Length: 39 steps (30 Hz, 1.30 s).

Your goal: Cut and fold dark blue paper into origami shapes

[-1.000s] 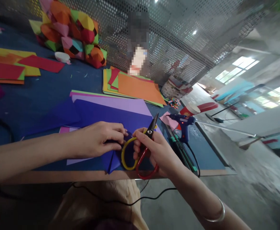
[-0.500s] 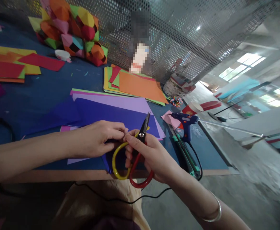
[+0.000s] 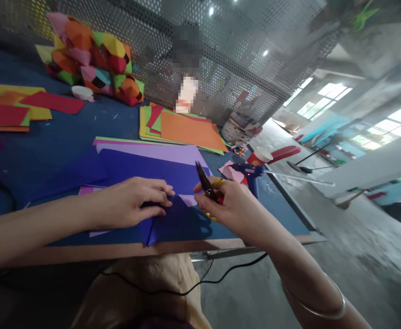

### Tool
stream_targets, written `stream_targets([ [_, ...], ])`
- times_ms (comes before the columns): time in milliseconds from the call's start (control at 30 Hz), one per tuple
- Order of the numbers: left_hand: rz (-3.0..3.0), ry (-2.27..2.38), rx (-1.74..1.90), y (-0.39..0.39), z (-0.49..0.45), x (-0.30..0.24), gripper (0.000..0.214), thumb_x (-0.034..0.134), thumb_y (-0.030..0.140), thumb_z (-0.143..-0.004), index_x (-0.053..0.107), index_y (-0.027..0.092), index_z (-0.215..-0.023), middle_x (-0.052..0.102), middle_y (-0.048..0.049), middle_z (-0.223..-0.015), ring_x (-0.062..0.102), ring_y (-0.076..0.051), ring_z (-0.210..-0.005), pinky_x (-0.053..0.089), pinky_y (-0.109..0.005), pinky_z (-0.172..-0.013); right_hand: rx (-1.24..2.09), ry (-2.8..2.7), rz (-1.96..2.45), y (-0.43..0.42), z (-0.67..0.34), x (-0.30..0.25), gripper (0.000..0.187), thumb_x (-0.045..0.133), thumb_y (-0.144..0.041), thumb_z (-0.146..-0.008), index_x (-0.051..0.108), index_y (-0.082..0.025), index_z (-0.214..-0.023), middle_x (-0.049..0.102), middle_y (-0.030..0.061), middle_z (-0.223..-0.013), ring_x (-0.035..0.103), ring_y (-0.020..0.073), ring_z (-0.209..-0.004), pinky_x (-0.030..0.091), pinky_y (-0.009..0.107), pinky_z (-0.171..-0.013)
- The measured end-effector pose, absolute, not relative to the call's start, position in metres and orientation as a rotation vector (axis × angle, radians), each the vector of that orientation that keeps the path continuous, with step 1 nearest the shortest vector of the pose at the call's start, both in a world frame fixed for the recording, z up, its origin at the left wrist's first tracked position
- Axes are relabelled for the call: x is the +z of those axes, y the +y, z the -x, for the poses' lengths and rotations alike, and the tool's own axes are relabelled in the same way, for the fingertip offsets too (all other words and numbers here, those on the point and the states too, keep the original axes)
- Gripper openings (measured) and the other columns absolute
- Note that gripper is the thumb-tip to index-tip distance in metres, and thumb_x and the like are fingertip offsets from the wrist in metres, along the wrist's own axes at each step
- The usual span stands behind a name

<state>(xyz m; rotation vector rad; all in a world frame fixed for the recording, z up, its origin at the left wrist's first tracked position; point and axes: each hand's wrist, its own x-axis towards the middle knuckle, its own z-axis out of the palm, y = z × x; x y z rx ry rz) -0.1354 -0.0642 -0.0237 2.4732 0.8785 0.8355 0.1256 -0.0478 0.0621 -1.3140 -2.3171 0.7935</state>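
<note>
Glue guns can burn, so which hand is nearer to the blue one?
Right. The right hand, holding scissors, is close to the near-left side of the glue gun; the left hand rests farther left, on blue paper.

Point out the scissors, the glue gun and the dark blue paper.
Scissors (image 3: pixel 205 181), head view: on the dark blades.
Glue gun (image 3: pixel 249 170), head view: on its blue body.
Dark blue paper (image 3: pixel 145 165), head view: on its flat surface.

a blue glue gun (image 3: pixel 250 170) near a red-and-white cup (image 3: pixel 262 155); colorful paper ornaments (image 3: pixel 114 49) farther back.

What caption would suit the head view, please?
Left hand on blue paper, right hand holding scissors, a glue gun nearby.
</note>
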Motion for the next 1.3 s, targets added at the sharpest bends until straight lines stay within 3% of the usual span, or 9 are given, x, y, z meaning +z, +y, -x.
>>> stream_targets([
  [100, -2.489, 0.958, 0.618, -0.073, 0.142, -0.018, 0.044, 0.079, 0.042, -0.094, 0.075, 0.026, -0.135, 0.067, -0.0109, -0.15, 0.062, -0.033, -0.142, 0.052, -0.047, -0.118, 0.932, -2.217, 1.265, -0.048, -0.123, 0.067, 0.023, 0.063, -0.039, -0.097, 0.067, -0.021, -0.083, 0.071, 0.0034, -0.073, 0.063, 0.0164, -0.064, 0.048, 0.03, -0.061],
  [200, -2.504, 1.002, 0.421, -0.078, 0.145, -0.012, 0.066, 0.079, 0.051, -0.093, 0.06, 0.028, -0.153, 0.054, -0.0116, -0.162, 0.045, -0.035, -0.155, 0.035, -0.057, -0.129, 1.228, -1.964, 1.158, -0.047, -0.125, 0.069, 0.026, 0.07, -0.046, -0.093, 0.066, -0.021, -0.085, 0.072, 0.0027, -0.074, 0.066, 0.0154, -0.065, 0.054, 0.029, -0.064],
  [300, -2.488, 1.059, 0.328, -0.075, 0.143, -0.009, 0.061, 0.071, 0.048, -0.1, 0.056, 0.028, -0.156, 0.049, -0.0109, -0.166, 0.038, -0.033, -0.159, 0.027, -0.059, -0.131, 1.413, -1.792, 1.088, -0.044, -0.126, 0.063, 0.034, 0.078, -0.052, -0.087, 0.066, -0.021, -0.09, 0.07, -0.0001, -0.072, 0.067, 0.0143, -0.063, 0.055, 0.027, -0.061],
  [433, -2.499, 1.126, 0.287, -0.061, 0.136, -0.009, 0.057, 0.066, 0.043, -0.104, 0.054, 0.029, -0.158, 0.042, -0.0115, -0.17, 0.035, -0.036, -0.16, 0.028, -0.062, -0.13, 1.459, -1.71, 1.008, -0.04, -0.122, 0.05, 0.037, 0.078, -0.055, -0.086, 0.065, -0.021, -0.09, 0.067, -0.003, -0.07, 0.066, 0.0133, -0.062, 0.055, 0.026, -0.061],
  [533, -2.51, 1.055, 0.365, -0.051, 0.133, -0.014, 0.046, 0.051, 0.029, -0.11, 0.057, 0.031, -0.155, 0.047, -0.0088, -0.168, 0.038, -0.031, -0.159, 0.029, -0.059, -0.13, 1.509, -1.67, 0.976, -0.038, -0.115, 0.04, 0.038, 0.078, -0.057, -0.086, 0.061, -0.023, -0.09, 0.065, -0.0044, -0.067, 0.066, 0.0147, -0.06, 0.056, 0.028, -0.061],
  [633, -2.512, 0.986, 0.446, -0.046, 0.134, -0.021, 0.047, 0.041, 0.02, -0.111, 0.061, 0.032, -0.151, 0.052, -0.0071, -0.164, 0.041, -0.025, -0.158, 0.029, -0.055, -0.131, 1.57, -1.652, 0.983, -0.035, -0.106, 0.03, 0.037, 0.078, -0.056, -0.085, 0.059, -0.024, -0.085, 0.064, -0.0044, -0.065, 0.064, 0.014, -0.058, 0.056, 0.027, -0.06],
  [833, -2.522, 0.981, 0.474, -0.047, 0.136, -0.026, 0.044, 0.042, 0.023, -0.111, 0.063, 0.029, -0.149, 0.052, -0.0065, -0.165, 0.043, -0.024, -0.157, 0.03, -0.051, -0.132, 1.737, -1.6, 1.042, -0.03, -0.097, 0.016, 0.038, 0.077, -0.054, -0.084, 0.057, -0.023, -0.074, 0.063, -0.0035, -0.063, 0.064, 0.0132, -0.056, 0.056, 0.026, -0.059],
  [1167, -2.531, 0.957, 0.465, -0.046, 0.137, -0.027, 0.041, 0.04, 0.022, -0.11, 0.069, 0.027, -0.138, 0.058, -0.0061, -0.161, 0.044, -0.024, -0.157, 0.027, -0.051, -0.133, 1.594, -1.751, 1.088, -0.032, -0.091, 0.022, 0.033, 0.066, -0.039, -0.096, 0.056, -0.022, -0.07, 0.062, -0.0038, -0.059, 0.063, 0.0111, -0.052, 0.052, 0.022, -0.054],
  [1300, -2.563, 0.956, 0.468, -0.046, 0.139, -0.03, 0.045, 0.04, 0.014, -0.105, 0.069, 0.025, -0.137, 0.06, -0.0069, -0.159, 0.044, -0.022, -0.157, 0.027, -0.048, -0.133, 1.81, -1.718, 1.11, -0.035, -0.084, 0.019, 0.037, 0.07, -0.043, -0.095, 0.057, -0.022, -0.067, 0.063, -0.003, -0.058, 0.064, 0.0112, -0.05, 0.052, 0.022, -0.051],
])
